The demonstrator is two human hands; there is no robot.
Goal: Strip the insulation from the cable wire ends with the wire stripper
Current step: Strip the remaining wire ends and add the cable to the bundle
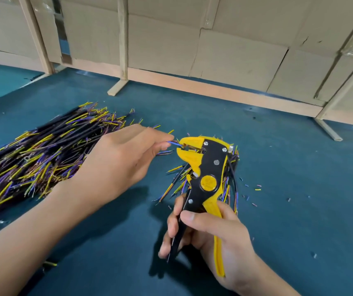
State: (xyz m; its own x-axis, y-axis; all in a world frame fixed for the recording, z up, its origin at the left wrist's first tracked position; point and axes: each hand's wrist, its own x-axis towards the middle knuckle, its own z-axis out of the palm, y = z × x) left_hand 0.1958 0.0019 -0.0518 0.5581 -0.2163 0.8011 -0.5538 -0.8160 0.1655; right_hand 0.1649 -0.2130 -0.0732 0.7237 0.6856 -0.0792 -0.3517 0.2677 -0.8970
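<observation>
Taking the yellow-and-black wire stripper [203,167] as the landmark, the scene reads like this. Far to its left, spread across the blue mat [278,167], lies a big pile of cables [32,157], black-sheathed with yellow and purple wire ends fanning out; whether these are done or waiting cannot be told from here.

Closer in, just left of the stripper's head, the left hand [117,159] hovers over the edge of that pile, thumb and forefinger pinched together on one cable's wire ends [174,143], blue and yellow, and pointing them into the stripper's mouth. The tips sit right at the yellow jaws, which stand slightly apart.

Below the stripper's head, the right hand [205,233] wraps its fingers around both handles, thumb laid across the black one; the handles look not yet squeezed home.

Behind and right of the stripper sits a smaller heap of cables [231,180], and further right a scatter of insulation bits [254,190] on the mat, which suggests stripped work lands there.

The step in hand appears to be seating the wire ends in the jaws. The next move likely calls for holding the cable steady at the right depth, then a firm squeeze of the handles.
</observation>
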